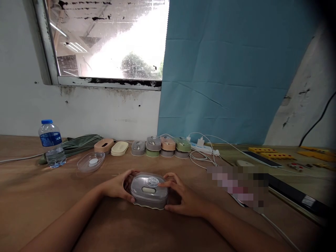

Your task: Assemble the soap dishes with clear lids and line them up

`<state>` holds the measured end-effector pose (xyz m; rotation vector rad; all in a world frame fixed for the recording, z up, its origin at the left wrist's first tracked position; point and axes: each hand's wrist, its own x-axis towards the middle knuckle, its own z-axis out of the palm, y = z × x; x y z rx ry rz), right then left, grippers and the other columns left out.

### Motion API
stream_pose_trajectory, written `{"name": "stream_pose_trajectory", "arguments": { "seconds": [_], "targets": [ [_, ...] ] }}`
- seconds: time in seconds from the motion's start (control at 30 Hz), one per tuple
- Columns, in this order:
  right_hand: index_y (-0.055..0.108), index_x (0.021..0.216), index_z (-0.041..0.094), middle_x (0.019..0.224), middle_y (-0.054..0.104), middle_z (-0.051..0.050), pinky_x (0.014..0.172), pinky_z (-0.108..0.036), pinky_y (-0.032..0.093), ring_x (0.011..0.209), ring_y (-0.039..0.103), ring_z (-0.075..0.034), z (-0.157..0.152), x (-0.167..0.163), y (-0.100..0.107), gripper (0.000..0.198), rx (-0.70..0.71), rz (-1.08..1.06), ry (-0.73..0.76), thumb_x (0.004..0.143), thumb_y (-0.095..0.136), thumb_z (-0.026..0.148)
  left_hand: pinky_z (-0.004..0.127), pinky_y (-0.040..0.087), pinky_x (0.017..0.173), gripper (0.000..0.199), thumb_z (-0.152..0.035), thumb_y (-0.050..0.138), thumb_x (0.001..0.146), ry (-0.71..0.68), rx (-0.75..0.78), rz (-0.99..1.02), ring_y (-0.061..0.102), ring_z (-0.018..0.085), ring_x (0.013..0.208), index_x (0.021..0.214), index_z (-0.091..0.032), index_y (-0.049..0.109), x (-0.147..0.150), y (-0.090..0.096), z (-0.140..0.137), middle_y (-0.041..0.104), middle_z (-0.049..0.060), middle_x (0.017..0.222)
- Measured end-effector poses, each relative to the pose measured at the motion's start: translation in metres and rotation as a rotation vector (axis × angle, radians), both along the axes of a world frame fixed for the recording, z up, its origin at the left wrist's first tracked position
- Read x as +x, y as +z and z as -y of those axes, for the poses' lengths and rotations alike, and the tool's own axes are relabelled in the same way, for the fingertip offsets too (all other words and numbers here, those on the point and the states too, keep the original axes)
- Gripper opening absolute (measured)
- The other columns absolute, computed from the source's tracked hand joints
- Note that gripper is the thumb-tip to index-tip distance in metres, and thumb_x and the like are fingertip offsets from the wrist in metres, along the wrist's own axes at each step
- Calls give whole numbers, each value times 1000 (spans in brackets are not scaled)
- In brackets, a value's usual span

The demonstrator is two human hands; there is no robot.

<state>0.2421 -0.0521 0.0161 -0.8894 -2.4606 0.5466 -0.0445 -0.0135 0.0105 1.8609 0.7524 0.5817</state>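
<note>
Our left hand [118,186] and right hand [187,198] clasp opposite ends of the gray lidded box [154,196], gripping low at its front corners, seemingly to keep it steady on the brown table [118,231].

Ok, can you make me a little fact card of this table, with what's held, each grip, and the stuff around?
Held: gray lidded box, round sticker on its see-through top
Left grip: around the box's left end
Right grip: thumb at the near right corner, a finger over the top
Row behind: single gray box, then two-high stacks: gray on green, peach on gray, green on gray
Left of row: cream oval pieces, peach slotted box, clear lid, water bottle
Wall: window, blue sheet
</note>
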Motion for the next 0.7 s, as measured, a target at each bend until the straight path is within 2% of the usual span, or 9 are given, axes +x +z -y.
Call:
{"name": "stream_pose_trajectory", "arguments": {
  "seconds": [0.17, 0.23, 0.3, 0.4, 0.5, 0.6, 0.7],
  "targets": [
    [41, 121, 29, 135, 13, -5, 100, -38, 28, 123, 27, -23, 3, 0, 3, 57, -11, 36, 26, 69, 62, 29, 33, 39, 86, 83, -24, 74, 51, 133, 169, -64, 49, 18, 97, 124, -22, 36, -11, -4, -10, 49, 8, 116],
    [42, 120, 27, 139, 11, -6, 101, -39, 25, 126, 22, -24, 1, -2, 4, 56, 23, 38, 47, 67, 62, 26, 30, 40, 81, 71, -23, 70, 54, 219, 250, -120, 51, 16, 90, 120, -22, 43, -20, -4, -14, 54, 6, 109],
    [43, 117, 23, 140, 15, -8, 101, -37, 25, 127, 21, -24, -6, -7, 6, 58, 66, 28, 110, 63, 63, 23, 25, 42, 70, 50, -21, 62, 59, 323, 329, -158, 52, 14, 77, 108, -20, 54, -28, -3, -20, 59, 4, 97],
    [42, 118, 21, 139, 21, -9, 100, -34, 26, 127, 23, -22, -22, -21, 6, 64, 124, 31, 290, 59, 66, 22, 21, 38, 55, 25, -19, 50, 62, 619, 463, -103, 48, 11, 59, 85, -18, 61, -36, 0, -27, 59, 1, 75],
    [39, 125, 23, 139, 23, -8, 100, -31, 27, 125, 28, -21, -35, -47, 3, 71, 155, 44, 401, 60, 67, 27, 21, 35, 50, 17, -22, 48, 62, 1042, 529, 59, 43, 9, 50, 75, -17, 58, -42, 6, -29, 53, -2, 62],
    [36, 128, 25, 140, 23, -7, 100, -31, 27, 125, 29, -21, -42, -76, -2, 71, 185, 44, 381, 64, 65, 36, 20, 30, 45, 12, -24, 48, 62, 1405, 546, 281, 37, 9, 45, 70, -18, 53, -51, 14, -28, 43, -5, 52],
    [31, 131, 27, 142, 20, -6, 101, -35, 26, 127, 23, -23, -52, -102, -2, 67, 251, 86, 293, 71, 59, 42, 20, 28, 44, 8, -22, 46, 61, 1603, 606, 510, 34, 9, 46, 68, -18, 49, -65, 19, -30, 39, -5, 52]
  ]
}}
